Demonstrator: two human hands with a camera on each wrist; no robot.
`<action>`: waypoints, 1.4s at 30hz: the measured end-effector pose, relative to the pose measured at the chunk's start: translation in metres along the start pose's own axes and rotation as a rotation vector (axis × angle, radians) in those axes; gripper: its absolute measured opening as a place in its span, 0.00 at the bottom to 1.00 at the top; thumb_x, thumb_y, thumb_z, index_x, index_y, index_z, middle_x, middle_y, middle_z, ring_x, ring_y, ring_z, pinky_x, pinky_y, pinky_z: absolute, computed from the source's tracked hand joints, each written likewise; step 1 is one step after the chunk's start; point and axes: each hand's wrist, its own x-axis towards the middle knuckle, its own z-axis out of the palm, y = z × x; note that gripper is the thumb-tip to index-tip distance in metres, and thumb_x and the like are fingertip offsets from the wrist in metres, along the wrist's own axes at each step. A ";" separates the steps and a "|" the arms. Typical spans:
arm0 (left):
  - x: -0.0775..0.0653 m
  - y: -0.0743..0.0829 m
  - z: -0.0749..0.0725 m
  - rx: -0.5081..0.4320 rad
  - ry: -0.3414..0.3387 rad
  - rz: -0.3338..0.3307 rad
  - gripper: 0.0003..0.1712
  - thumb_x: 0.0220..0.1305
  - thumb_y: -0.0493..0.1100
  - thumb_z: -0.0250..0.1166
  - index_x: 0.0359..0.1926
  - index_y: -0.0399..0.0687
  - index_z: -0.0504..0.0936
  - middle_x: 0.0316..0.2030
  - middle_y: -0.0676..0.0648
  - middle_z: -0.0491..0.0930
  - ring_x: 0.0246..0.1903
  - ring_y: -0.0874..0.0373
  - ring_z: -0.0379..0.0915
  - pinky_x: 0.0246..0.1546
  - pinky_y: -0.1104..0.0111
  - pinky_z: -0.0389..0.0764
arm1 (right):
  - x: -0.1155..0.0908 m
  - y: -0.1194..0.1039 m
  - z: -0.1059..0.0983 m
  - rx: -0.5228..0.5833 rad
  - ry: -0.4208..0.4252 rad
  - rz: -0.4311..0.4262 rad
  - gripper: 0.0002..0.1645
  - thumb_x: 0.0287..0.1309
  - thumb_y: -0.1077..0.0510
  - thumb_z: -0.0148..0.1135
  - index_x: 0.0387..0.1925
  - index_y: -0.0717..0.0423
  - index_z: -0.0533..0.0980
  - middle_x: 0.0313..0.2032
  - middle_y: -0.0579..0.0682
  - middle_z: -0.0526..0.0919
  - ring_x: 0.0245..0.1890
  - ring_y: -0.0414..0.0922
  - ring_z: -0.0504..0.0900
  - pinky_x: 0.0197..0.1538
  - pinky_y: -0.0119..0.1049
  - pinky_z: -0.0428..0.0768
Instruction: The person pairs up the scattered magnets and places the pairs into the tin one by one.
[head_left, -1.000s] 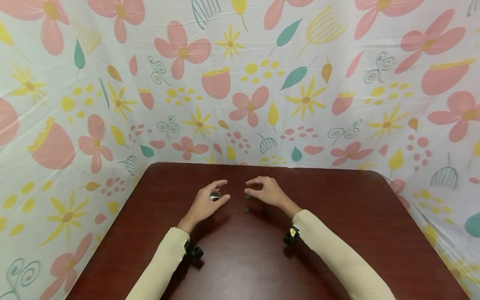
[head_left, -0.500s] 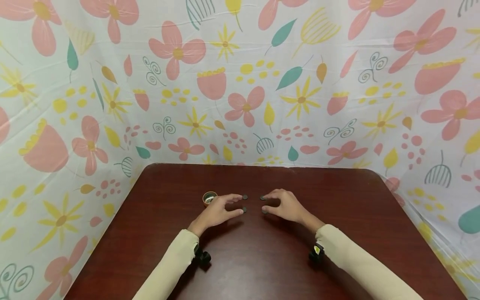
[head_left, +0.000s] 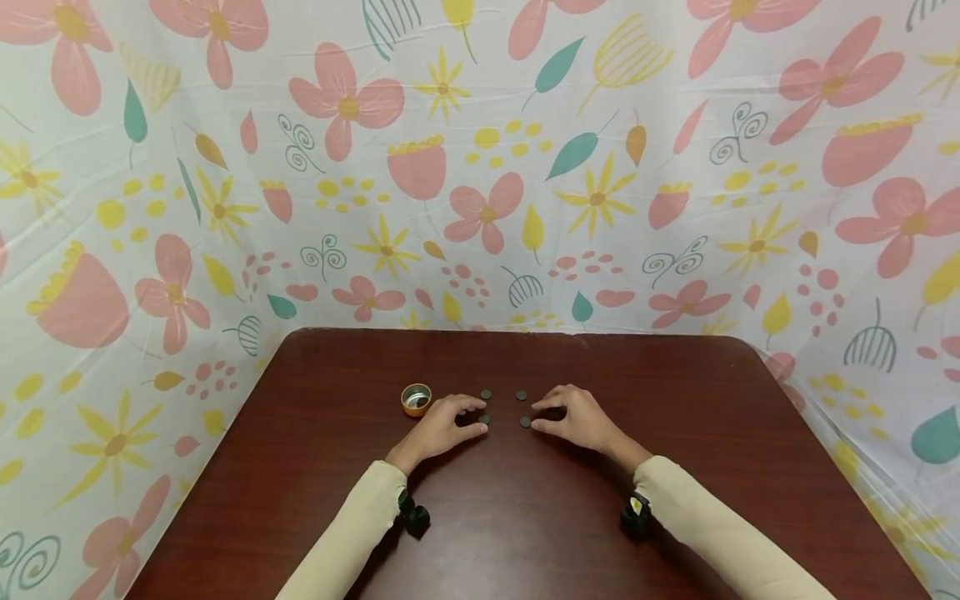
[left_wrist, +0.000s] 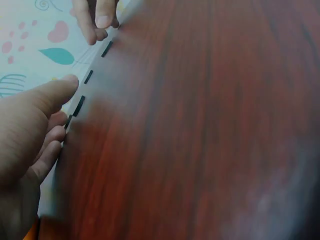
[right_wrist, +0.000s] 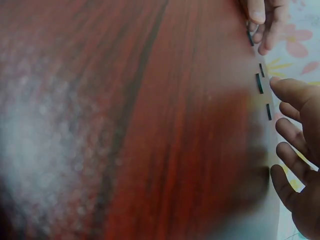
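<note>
Several small dark discs lie flat on the tabletop between the two hands, in a rough square in the head view: a far left disc (head_left: 486,394), a far right disc (head_left: 521,395), a near left disc (head_left: 484,420) and a near right disc (head_left: 525,422). My left hand (head_left: 441,429) curves loosely beside the left pair, thumb tip right at the near disc. Opposite it, my right hand (head_left: 583,421) has its fingers relaxed, thumb tip close to the near right disc. Seen edge-on in the left wrist view, the discs line up past the left thumb (left_wrist: 60,92).
A small round tin (head_left: 416,402) with an orange outside, shiny inside and something dark in it stands left of the left hand. The dark red wooden table (head_left: 480,533) meets a flowered cloth (head_left: 480,167) at the back and sides.
My left hand has come away from the tin to the discs. My right hand has drawn back to the right, uncovering the right-hand discs. The head view has shifted slightly.
</note>
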 end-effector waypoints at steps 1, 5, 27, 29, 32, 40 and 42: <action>0.000 0.000 0.001 0.008 0.004 -0.001 0.28 0.72 0.54 0.66 0.66 0.48 0.78 0.62 0.48 0.78 0.59 0.52 0.75 0.59 0.57 0.78 | 0.000 0.001 0.001 -0.002 0.001 0.001 0.20 0.59 0.47 0.76 0.49 0.51 0.88 0.43 0.44 0.86 0.46 0.45 0.81 0.46 0.45 0.82; 0.001 0.001 0.003 0.031 0.016 -0.002 0.25 0.73 0.51 0.66 0.66 0.47 0.79 0.63 0.48 0.77 0.60 0.51 0.75 0.60 0.56 0.78 | 0.000 0.005 0.003 -0.001 0.000 0.021 0.18 0.58 0.48 0.77 0.48 0.50 0.89 0.40 0.41 0.86 0.42 0.42 0.80 0.42 0.41 0.81; 0.009 0.000 0.011 0.014 0.075 -0.039 0.12 0.69 0.46 0.70 0.51 0.49 0.89 0.50 0.50 0.82 0.51 0.54 0.77 0.69 0.49 0.66 | 0.011 -0.004 0.017 0.006 -0.043 0.025 0.10 0.60 0.52 0.75 0.43 0.47 0.91 0.36 0.39 0.86 0.38 0.40 0.78 0.40 0.37 0.77; 0.011 0.001 0.013 0.008 0.080 -0.040 0.12 0.69 0.46 0.70 0.50 0.50 0.89 0.49 0.51 0.82 0.50 0.54 0.78 0.73 0.46 0.60 | 0.013 -0.005 0.019 0.002 -0.045 0.025 0.10 0.61 0.52 0.74 0.43 0.46 0.90 0.37 0.39 0.86 0.38 0.39 0.78 0.41 0.37 0.77; 0.013 0.003 0.016 0.002 0.084 -0.044 0.12 0.68 0.47 0.70 0.50 0.51 0.90 0.48 0.52 0.82 0.48 0.55 0.77 0.72 0.45 0.61 | 0.017 -0.006 0.022 -0.004 -0.046 0.017 0.09 0.61 0.52 0.74 0.43 0.47 0.90 0.37 0.39 0.86 0.38 0.39 0.79 0.41 0.37 0.77; 0.018 0.008 0.022 0.007 0.085 -0.044 0.12 0.68 0.49 0.71 0.50 0.54 0.90 0.49 0.53 0.82 0.44 0.58 0.73 0.56 0.52 0.68 | 0.020 -0.008 0.026 0.001 -0.053 0.025 0.09 0.62 0.52 0.73 0.44 0.45 0.90 0.37 0.37 0.86 0.38 0.38 0.79 0.43 0.39 0.77; 0.019 0.010 0.023 0.009 0.088 -0.045 0.12 0.68 0.49 0.71 0.50 0.55 0.90 0.49 0.53 0.82 0.44 0.58 0.72 0.54 0.54 0.67 | 0.020 -0.009 0.026 0.002 -0.054 0.023 0.09 0.62 0.52 0.73 0.44 0.45 0.90 0.37 0.37 0.86 0.38 0.38 0.79 0.43 0.39 0.76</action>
